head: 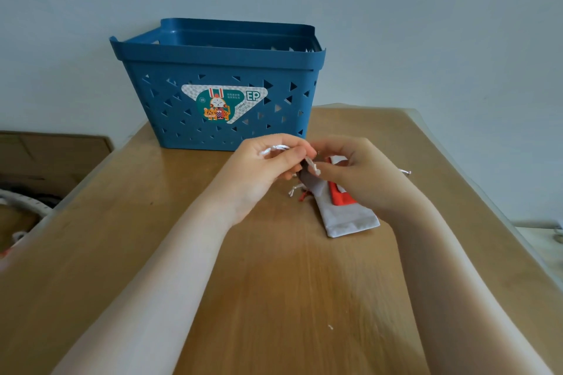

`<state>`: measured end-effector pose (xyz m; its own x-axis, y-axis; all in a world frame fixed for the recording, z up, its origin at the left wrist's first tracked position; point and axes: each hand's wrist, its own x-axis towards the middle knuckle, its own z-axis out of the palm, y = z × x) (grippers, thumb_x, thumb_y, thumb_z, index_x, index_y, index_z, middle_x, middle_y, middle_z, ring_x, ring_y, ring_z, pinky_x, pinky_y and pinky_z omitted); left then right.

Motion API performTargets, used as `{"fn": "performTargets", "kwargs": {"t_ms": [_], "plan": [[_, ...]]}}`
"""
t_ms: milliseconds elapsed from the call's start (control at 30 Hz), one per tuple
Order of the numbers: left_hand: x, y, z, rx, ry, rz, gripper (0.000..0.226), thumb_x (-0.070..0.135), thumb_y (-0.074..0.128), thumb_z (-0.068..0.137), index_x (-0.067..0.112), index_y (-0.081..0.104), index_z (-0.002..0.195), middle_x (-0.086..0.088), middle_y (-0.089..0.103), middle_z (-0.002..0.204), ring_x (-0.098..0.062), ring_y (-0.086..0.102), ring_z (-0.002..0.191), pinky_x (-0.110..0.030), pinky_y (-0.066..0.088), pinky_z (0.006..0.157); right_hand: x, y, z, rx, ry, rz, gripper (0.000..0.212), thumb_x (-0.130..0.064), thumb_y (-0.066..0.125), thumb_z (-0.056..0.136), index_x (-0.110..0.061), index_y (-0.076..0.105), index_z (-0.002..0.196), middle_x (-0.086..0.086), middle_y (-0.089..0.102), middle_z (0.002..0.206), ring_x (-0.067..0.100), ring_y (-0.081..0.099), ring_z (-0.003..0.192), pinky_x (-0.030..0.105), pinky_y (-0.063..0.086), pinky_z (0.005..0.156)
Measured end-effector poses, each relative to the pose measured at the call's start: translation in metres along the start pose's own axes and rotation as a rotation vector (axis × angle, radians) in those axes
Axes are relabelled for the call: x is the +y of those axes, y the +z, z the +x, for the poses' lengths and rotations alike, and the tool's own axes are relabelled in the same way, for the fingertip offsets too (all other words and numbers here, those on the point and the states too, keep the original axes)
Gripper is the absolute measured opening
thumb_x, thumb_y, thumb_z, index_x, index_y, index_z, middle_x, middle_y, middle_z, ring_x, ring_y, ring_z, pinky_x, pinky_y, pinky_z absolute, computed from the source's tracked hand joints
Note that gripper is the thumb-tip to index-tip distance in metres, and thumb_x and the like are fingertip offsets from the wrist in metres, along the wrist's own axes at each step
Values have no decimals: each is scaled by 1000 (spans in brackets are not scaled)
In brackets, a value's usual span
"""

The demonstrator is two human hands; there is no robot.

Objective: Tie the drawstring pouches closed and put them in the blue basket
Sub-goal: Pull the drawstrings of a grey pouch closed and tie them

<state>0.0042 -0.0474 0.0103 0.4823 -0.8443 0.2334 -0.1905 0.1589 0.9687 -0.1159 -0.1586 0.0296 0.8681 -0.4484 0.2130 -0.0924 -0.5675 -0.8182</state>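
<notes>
The grey pouch (341, 213) lies on the tabletop (274, 298) with its neck lifted between both hands. The left hand (268, 167) pinches its white drawstring (275, 148); the right hand (356, 173) pinches the neck. A red pouch (339, 196) lies on it. The blue basket (219, 76) stands just behind.

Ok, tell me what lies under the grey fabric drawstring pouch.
A red fabric pouch lies partly under the grey fabric drawstring pouch, on the wooden table; the right hand covers most of it.
</notes>
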Motion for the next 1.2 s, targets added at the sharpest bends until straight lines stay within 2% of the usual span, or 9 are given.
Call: {"fn": "performTargets", "kwargs": {"t_ms": [133, 300, 500, 600, 800, 867, 967, 1100, 1200], "plan": [[5, -9, -2, -12, 1, 31, 11, 17, 71, 78, 27, 76, 76, 1, 73, 89, -14, 63, 88, -28, 49, 89, -1, 5, 2, 44, -13, 55, 11, -7, 62, 87, -7, 69, 95, 3, 70, 79, -3, 58, 61, 6, 40, 57], [8, -11, -1, 73, 78, 161, 20, 3, 64, 84, 21, 73, 82, 12, 72, 76, 0, 63, 74, -14, 49, 72, -1, 7, 4, 78, -26, 93, 8, -8, 64, 86, -5, 68, 93, -5, 65, 69, -7, 54, 52, 5, 38, 50], [3, -8, 0, 181, 125, 465, 33, 15, 68, 84, 25, 58, 114, 9, 69, 75, -2, 64, 69, -8, 45, 69, 1, 7, 4, 58, -18, 26, 7, -15, 67, 84, -8, 68, 87, -5, 68, 72, -5, 56, 57, 7, 40, 51], [-4, -1, 2, 283, 176, 654, 18, 11, 64, 86, 15, 64, 103, 14, 62, 70, 5, 58, 66, -4, 40, 63, 1, 9, 5, -6, -34, -87, 7, -15, 66, 85, -10, 68, 90, 0, 68, 79, -3, 54, 62, 6, 38, 52], [-11, 3, 2, 283, 316, 742, 12, 20, 56, 92, 15, 63, 84, 0, 62, 55, -15, 60, 51, -36, 49, 55, 5, 9, 7, 78, 60, -56, 29, -29, 51, 95, -13, 57, 71, -14, 50, 49, 0, 45, 45, 10, 34, 48], [-8, 5, 1, 254, 343, 710, 12, 22, 55, 91, 15, 63, 84, 2, 62, 54, -12, 60, 50, -35, 49, 54, 6, 10, 9, 124, 71, 14, 13, -26, 48, 96, -17, 57, 92, 3, 63, 68, 9, 58, 58, 22, 48, 59], [-7, 5, 0, 230, 350, 682, 12, 21, 55, 92, 14, 62, 85, -1, 63, 56, -12, 61, 50, -33, 49, 51, 7, 11, 8, 67, 36, -12, 29, -18, 46, 97, -25, 50, 124, 24, 65, 94, 34, 62, 82, 40, 51, 75], [-8, 0, 2, 217, 353, 702, 17, 26, 54, 91, 13, 64, 91, -5, 63, 60, -15, 55, 53, -30, 43, 51, 3, 10, 6, 70, -64, -36, 21, -8, 49, 95, -11, 68, 104, -10, 64, 72, -3, 55, 57, 10, 41, 53], [-6, -2, 1, 133, 327, 755, 18, 24, 49, 97, 15, 64, 99, 5, 59, 58, -9, 55, 54, -28, 44, 55, 4, 10, 6, 124, -40, -51, 20, -8, 52, 93, -12, 71, 96, -8, 65, 70, -3, 54, 53, 10, 40, 50]]}}
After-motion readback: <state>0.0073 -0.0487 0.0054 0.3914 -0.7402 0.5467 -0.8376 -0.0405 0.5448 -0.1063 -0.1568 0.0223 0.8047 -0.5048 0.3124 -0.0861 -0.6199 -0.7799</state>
